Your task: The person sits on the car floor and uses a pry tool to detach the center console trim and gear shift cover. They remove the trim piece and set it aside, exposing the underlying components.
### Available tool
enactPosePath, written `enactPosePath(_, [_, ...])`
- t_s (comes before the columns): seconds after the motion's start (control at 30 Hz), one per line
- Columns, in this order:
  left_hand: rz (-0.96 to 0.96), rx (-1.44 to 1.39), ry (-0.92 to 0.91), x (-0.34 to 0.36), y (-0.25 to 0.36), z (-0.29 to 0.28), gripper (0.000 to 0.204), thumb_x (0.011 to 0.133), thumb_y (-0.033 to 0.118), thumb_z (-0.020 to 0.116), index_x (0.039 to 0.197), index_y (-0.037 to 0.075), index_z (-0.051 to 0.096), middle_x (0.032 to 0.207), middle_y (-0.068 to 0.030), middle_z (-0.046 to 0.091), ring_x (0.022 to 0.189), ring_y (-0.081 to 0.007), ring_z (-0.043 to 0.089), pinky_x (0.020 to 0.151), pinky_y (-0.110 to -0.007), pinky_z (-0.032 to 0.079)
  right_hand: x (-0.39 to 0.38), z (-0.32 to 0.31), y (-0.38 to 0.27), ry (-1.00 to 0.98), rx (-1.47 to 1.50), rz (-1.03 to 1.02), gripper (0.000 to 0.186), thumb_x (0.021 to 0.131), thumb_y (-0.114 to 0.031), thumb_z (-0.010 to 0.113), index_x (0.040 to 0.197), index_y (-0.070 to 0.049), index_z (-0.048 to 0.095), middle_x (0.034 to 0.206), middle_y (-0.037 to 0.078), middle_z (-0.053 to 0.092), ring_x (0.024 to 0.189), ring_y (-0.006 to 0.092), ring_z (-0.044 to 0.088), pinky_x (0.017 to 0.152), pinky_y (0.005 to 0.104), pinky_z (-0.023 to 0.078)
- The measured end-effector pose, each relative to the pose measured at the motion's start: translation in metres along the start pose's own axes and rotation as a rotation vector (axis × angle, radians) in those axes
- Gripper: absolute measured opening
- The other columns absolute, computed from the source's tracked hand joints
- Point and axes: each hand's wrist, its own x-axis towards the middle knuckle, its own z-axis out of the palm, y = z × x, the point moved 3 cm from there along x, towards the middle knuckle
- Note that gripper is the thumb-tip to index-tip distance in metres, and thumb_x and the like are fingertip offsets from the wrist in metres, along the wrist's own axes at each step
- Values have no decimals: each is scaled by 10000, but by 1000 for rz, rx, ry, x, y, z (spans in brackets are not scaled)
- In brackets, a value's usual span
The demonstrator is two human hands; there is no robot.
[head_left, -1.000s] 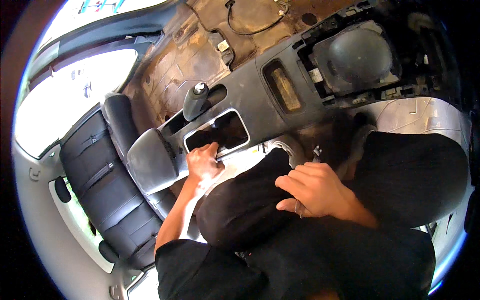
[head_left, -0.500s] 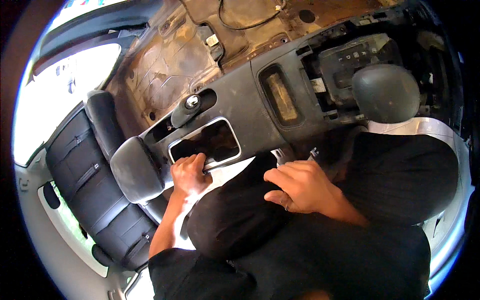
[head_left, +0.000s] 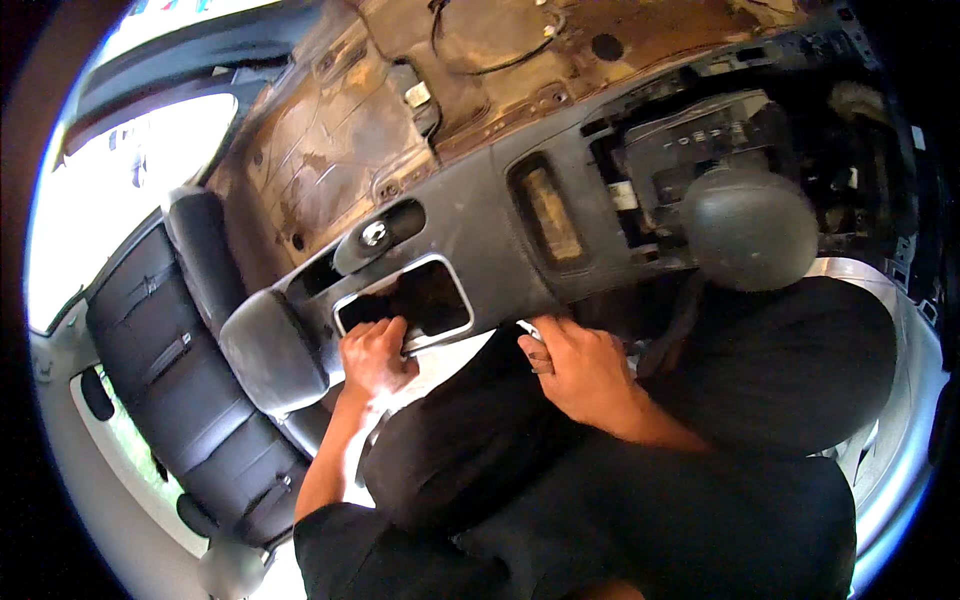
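The dark console [head_left: 478,225] looks dull, scuffed. The left hand [head_left: 378,358] curls firmly over its silver rim [head_left: 463,298]; the right hand [head_left: 585,375] is half curled, its hold unclear from here.

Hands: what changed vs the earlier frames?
The right hand moved away from the body to the console's near edge; whether its fingers grip anything there is unclear. The camera view shifted too. The left hand stayed at the silver frame's near side.
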Motion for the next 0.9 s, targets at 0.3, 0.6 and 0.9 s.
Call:
enactPosePath(0.3, [-5, -6, 57, 5, 4, 7, 312, 524, 118, 711, 809, 82, 588, 711, -98, 602, 687, -325, 618, 655, -427, 510, 4, 31, 36, -19, 1250, 554, 207, 881, -243, 710, 782, -64, 675, 713, -51, 605, 618, 48, 481, 551, 253, 357])
enactPosePath(0.6, [-34, -44, 10, 0, 10, 13, 282, 558, 95, 693, 800, 63, 551, 733, -125, 613, 723, -348, 639, 654, -452, 526, 0, 54, 33, 297, 1119, 512, 325, 814, -249, 811, 648, -85, 585, 599, -66, 520, 526, 35, 412, 492, 246, 308])
enactPosePath(0.9, [-23, -152, -55, 9, 6, 1, 227, 581, 72, 629, 798, 10, 611, 758, -182, 641, 756, -392, 643, 680, -469, 518, 5, 52, 15, 492, 1102, 444, 337, 785, -247, 827, 661, -55, 580, 646, -40, 556, 604, 75, 461, 588, 272, 373])
